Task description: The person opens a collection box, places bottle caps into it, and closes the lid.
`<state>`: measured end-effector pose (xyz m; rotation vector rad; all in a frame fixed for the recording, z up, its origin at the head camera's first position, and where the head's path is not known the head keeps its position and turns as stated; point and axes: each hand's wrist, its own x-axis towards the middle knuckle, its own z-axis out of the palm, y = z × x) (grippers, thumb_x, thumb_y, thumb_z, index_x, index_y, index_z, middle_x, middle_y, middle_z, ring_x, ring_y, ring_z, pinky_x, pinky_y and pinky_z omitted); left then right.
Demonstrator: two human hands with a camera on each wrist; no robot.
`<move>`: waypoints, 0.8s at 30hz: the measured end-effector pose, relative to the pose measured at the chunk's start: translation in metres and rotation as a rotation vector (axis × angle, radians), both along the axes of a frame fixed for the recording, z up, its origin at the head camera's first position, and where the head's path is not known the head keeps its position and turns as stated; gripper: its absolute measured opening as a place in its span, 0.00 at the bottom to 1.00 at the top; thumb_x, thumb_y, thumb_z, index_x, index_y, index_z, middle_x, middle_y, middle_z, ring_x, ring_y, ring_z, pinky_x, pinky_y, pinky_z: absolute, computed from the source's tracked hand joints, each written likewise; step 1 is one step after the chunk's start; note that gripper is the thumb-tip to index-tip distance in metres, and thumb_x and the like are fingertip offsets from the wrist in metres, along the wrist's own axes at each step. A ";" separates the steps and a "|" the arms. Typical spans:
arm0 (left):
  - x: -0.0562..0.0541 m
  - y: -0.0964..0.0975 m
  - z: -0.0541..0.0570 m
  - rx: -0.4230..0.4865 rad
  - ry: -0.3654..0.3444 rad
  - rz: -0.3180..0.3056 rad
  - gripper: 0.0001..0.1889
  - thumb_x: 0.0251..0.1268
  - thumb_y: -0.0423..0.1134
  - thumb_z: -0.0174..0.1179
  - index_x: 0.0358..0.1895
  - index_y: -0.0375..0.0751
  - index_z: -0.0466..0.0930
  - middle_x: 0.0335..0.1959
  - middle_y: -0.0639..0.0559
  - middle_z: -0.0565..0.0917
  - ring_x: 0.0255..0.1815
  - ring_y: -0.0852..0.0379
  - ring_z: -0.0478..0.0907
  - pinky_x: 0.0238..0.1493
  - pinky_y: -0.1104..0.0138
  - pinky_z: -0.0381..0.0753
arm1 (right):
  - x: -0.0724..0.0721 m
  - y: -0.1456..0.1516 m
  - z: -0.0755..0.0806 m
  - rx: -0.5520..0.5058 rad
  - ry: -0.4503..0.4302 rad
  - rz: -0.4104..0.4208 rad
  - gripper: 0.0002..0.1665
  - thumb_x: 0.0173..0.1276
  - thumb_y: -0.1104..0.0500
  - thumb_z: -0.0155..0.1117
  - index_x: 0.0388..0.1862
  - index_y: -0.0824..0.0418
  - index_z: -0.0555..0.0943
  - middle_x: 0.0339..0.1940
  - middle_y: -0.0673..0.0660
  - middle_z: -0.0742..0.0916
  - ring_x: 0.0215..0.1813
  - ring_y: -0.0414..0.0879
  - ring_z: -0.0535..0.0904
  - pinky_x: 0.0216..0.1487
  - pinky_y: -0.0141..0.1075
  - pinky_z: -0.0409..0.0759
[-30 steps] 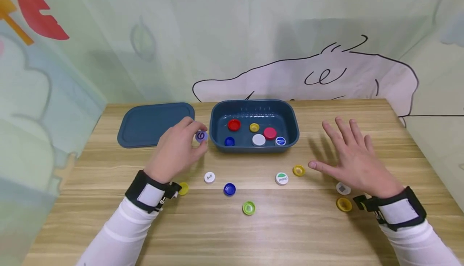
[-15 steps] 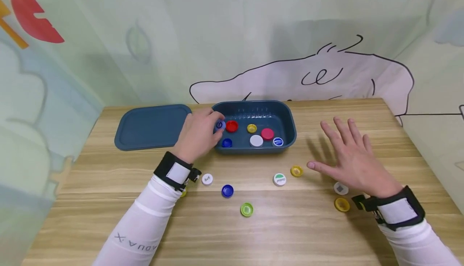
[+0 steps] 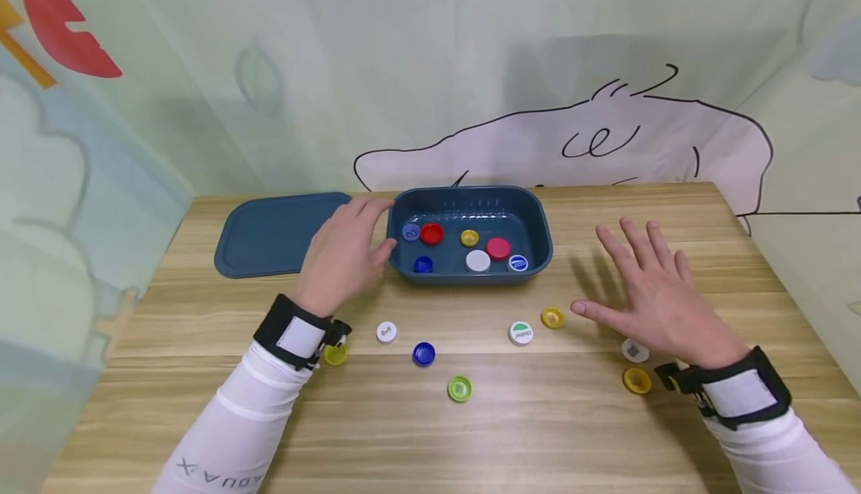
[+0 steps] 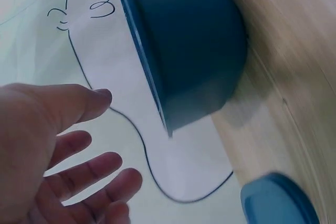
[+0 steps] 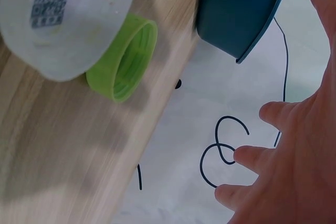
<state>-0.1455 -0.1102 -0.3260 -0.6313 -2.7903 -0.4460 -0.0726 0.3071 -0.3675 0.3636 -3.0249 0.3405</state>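
Observation:
My left hand [image 3: 346, 255] is beside the left rim of a dark blue plastic box [image 3: 471, 280], thumb and fingers apart, holding nothing. Inside the box lie a lilac-blue bottle cap [image 3: 411, 232], a red cap [image 3: 432, 234], a dark blue cap [image 3: 423, 264], a small yellow cap [image 3: 469, 238], a pink cap [image 3: 498, 248], a white cap [image 3: 477, 261] and a blue-and-white cap [image 3: 518, 263]. My right hand [image 3: 652, 300] hovers over the table with spread fingers. Below its wrist are a white cap with a printed code [image 5: 58, 19] and a green cap [image 5: 123, 59].
Loose on the wooden table lie a white cap [image 3: 386, 332], a blue cap [image 3: 424, 354], a lime cap [image 3: 460, 388], a green-and-white cap [image 3: 521, 332] and several yellow ones [image 3: 553, 318]. A flat blue lid [image 3: 269, 236] lies left of the box. A printed cloth [image 3: 430, 68] hangs behind.
My left hand carried the lilac-blue cap rightward into the box, let it go beside the red cap, and drew back left past the rim. The right hand stayed put.

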 end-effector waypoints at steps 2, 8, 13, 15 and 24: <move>0.006 -0.008 0.002 0.002 -0.008 0.013 0.31 0.63 0.44 0.68 0.68 0.43 0.71 0.59 0.45 0.77 0.52 0.47 0.76 0.49 0.55 0.81 | 0.000 0.000 0.000 -0.001 -0.001 0.002 0.67 0.57 0.25 0.64 0.83 0.49 0.41 0.81 0.65 0.44 0.79 0.63 0.27 0.65 0.75 0.31; 0.025 -0.034 0.004 -0.023 -0.046 0.018 0.33 0.61 0.49 0.69 0.68 0.42 0.71 0.58 0.45 0.77 0.51 0.48 0.77 0.45 0.55 0.82 | -0.001 0.000 0.001 0.002 -0.008 -0.002 0.67 0.57 0.25 0.64 0.83 0.49 0.41 0.81 0.65 0.44 0.79 0.62 0.25 0.65 0.74 0.31; 0.044 -0.053 0.000 -0.056 -0.082 -0.022 0.33 0.61 0.52 0.68 0.66 0.40 0.74 0.57 0.44 0.78 0.52 0.46 0.78 0.48 0.53 0.81 | -0.002 0.000 0.001 0.007 -0.008 -0.003 0.67 0.57 0.25 0.64 0.83 0.48 0.41 0.81 0.65 0.45 0.79 0.64 0.27 0.65 0.75 0.30; 0.053 -0.059 -0.003 -0.075 -0.120 -0.026 0.34 0.61 0.55 0.67 0.65 0.40 0.74 0.57 0.44 0.78 0.54 0.46 0.77 0.50 0.52 0.81 | -0.002 0.000 0.001 0.010 -0.007 -0.004 0.67 0.57 0.25 0.64 0.83 0.48 0.41 0.81 0.66 0.45 0.79 0.65 0.27 0.64 0.75 0.30; 0.083 -0.073 -0.026 -0.137 -0.304 0.000 0.40 0.48 0.65 0.72 0.61 0.43 0.78 0.56 0.48 0.80 0.53 0.49 0.80 0.50 0.52 0.81 | -0.001 0.001 -0.001 0.027 -0.022 -0.006 0.66 0.58 0.25 0.63 0.83 0.47 0.41 0.82 0.64 0.42 0.78 0.60 0.22 0.64 0.74 0.28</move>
